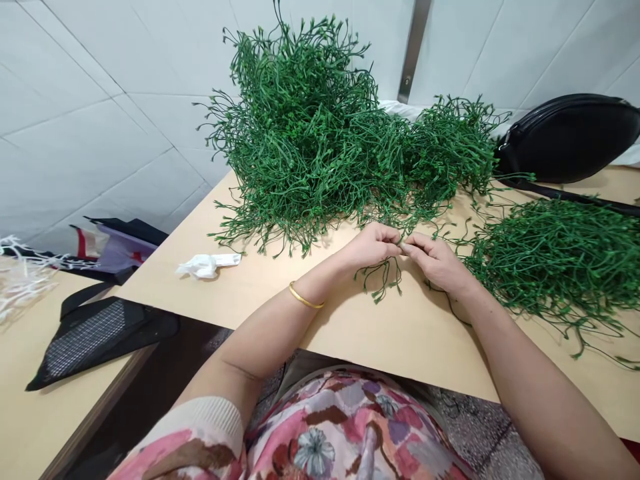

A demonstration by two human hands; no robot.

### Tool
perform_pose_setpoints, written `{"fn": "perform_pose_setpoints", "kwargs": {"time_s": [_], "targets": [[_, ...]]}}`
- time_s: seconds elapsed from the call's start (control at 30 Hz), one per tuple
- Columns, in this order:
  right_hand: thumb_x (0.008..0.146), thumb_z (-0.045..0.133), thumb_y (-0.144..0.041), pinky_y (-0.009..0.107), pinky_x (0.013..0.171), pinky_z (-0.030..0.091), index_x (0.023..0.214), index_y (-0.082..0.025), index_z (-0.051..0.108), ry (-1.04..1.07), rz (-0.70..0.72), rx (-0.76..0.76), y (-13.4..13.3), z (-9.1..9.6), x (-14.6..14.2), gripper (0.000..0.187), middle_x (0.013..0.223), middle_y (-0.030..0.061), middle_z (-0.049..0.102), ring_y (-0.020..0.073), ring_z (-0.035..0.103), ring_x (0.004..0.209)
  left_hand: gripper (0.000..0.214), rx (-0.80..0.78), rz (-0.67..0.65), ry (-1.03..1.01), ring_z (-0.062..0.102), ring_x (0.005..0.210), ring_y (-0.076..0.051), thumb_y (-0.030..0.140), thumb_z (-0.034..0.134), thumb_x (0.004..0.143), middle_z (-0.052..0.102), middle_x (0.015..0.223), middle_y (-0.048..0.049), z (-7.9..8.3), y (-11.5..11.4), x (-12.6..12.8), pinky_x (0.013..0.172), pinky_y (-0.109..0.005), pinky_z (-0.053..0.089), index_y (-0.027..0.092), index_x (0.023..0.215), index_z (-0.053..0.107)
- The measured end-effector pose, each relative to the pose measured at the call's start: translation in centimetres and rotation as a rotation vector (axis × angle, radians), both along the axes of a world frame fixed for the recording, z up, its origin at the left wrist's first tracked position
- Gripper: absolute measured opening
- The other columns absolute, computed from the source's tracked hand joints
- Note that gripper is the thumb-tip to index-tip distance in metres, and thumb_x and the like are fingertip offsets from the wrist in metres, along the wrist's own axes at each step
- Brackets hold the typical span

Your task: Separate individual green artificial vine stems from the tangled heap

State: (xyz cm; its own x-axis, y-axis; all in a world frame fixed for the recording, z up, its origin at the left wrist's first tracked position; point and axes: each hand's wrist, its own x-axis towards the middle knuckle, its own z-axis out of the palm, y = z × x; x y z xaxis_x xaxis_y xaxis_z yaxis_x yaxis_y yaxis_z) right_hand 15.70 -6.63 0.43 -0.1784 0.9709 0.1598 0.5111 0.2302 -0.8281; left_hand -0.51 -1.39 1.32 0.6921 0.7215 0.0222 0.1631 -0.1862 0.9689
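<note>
The big green pile [310, 147] is blocking the way ahead, and the smaller green pile [560, 253] is filling the space on the right. A crumpled white thing [204, 266] is lying in the way on the left. Between the two arms [270, 333], the surface [390, 347] is leaving room.

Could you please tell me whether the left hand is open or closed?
Closed: the left hand is curled inward, with thin green stems showing just below it.
</note>
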Motion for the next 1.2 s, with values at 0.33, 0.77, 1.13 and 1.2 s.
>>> {"fn": "perform_pose_setpoints", "kwargs": {"time_s": [0.33, 0.77, 1.13, 1.2], "targets": [[0.053, 0.075, -0.052, 0.030, 0.053, 0.041, 0.058, -0.021, 0.058, 0.573, 0.156, -0.425, -2.1, 0.5, 0.9, 0.036, 0.055, -0.0011, 0.051, 0.0124, 0.045, 0.052, 0.032, -0.552, -0.351, -0.226, 0.027, 0.041, -0.001, 0.028, 0.074, 0.051, 0.050, 0.053, 0.0018, 0.6, -1.4, -0.1, 0.042, -0.020, 0.010, 0.012, 0.053, 0.046], [0.088, 0.041, -0.030, 0.027, 0.057, 0.033, 0.077, -0.020, 0.056, -0.489, -0.154, 0.514, 0.5, -0.2, 1.0, 0.021, 0.069, 0.0043, 0.056, 0.0143, 0.046, 0.059, 0.033, -0.786, 0.105, -0.314, 0.011, 0.036, 0.000, 0.014, 0.065, 0.062, 0.017, 0.044, 0.0113, 0.6, -0.6, 0.9, 0.037, -0.015, 0.005, 0.017, 0.057, 0.032], [0.082, 0.054, -0.043, 0.024, 0.043, 0.025, 0.065, -0.019, 0.055, 0.518, 0.300, -0.058, -1.2, 1.6, 0.8, 0.030, 0.048, -0.0049, 0.037, 0.0072, 0.029, 0.042, 0.027, -0.668, -0.177, -0.379, 0.035, 0.038, -0.002, 0.021, 0.068, 0.053, 0.040, 0.045, 0.0052, 1.2, -0.9, 0.7, 0.039, -0.016, 0.018, 0.013, 0.056, 0.043], [0.078, 0.060, -0.045, 0.024, 0.041, 0.023, 0.064, -0.018, 0.057, 0.602, 0.304, -0.116, -1.3, 1.7, 1.1, 0.030, 0.049, -0.0048, 0.038, 0.0060, 0.027, 0.041, 0.027, -0.670, -0.210, -0.395, 0.038, 0.040, -0.003, 0.023, 0.069, 0.052, 0.045, 0.049, 0.0033, 1.3, -1.3, 0.9, 0.039, -0.017, 0.020, 0.014, 0.057, 0.044]]}}
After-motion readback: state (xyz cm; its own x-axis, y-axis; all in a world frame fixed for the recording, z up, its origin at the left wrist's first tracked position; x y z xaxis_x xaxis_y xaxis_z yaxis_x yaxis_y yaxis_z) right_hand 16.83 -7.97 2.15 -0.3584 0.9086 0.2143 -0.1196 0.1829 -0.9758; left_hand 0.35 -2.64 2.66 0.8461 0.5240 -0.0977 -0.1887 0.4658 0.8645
